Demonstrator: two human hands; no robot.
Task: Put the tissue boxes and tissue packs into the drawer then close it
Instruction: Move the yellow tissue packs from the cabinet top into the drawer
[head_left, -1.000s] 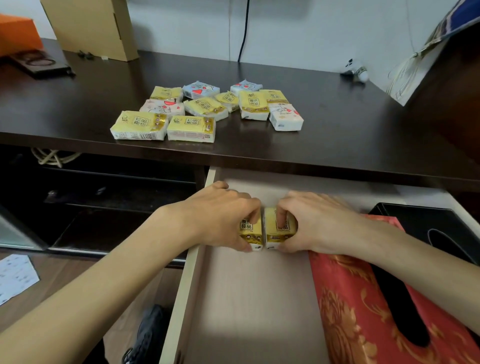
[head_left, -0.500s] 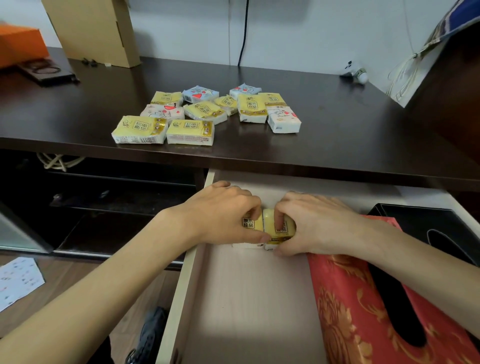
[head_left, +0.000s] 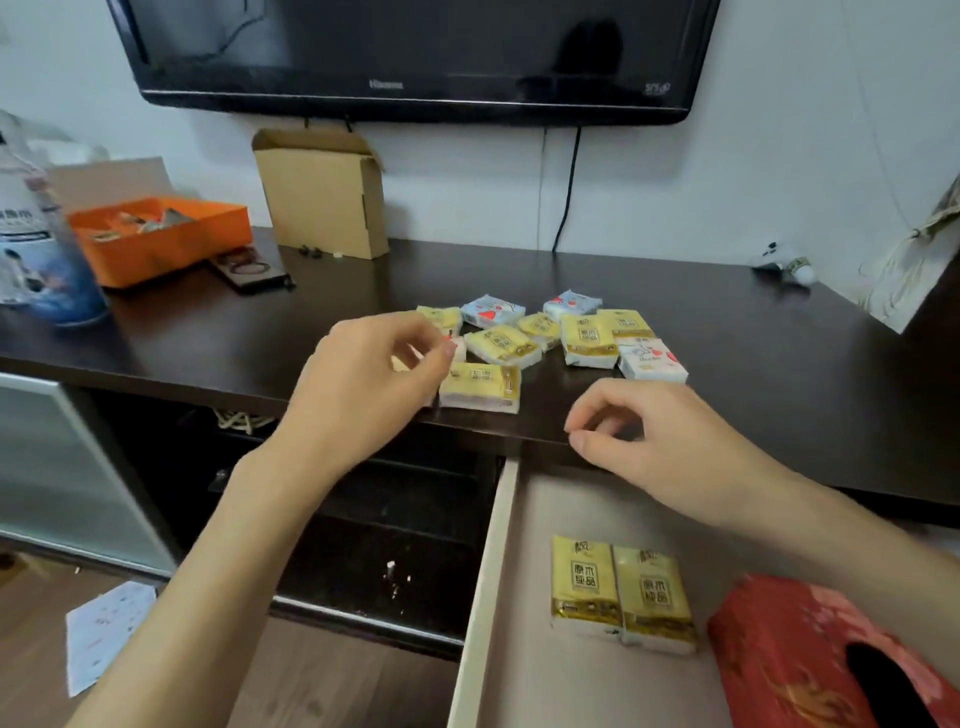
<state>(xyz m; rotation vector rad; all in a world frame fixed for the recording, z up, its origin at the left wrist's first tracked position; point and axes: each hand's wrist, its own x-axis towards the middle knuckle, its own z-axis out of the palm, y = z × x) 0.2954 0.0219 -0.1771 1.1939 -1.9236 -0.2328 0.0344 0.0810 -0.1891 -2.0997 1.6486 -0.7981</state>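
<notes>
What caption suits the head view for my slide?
Both empty hands, left hand and right hand, reach toward tissue packs above the open drawer.

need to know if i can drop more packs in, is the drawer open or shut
Open. The drawer is pulled out below the desk edge, its pale floor exposed, with two yellow tissue packs lying flat inside beside a red tissue box.

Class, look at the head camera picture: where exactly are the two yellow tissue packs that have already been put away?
The two yellow tissue packs lie flat, side by side, on the floor of the open drawer, lower right in the view, just left of the red tissue box.
</notes>
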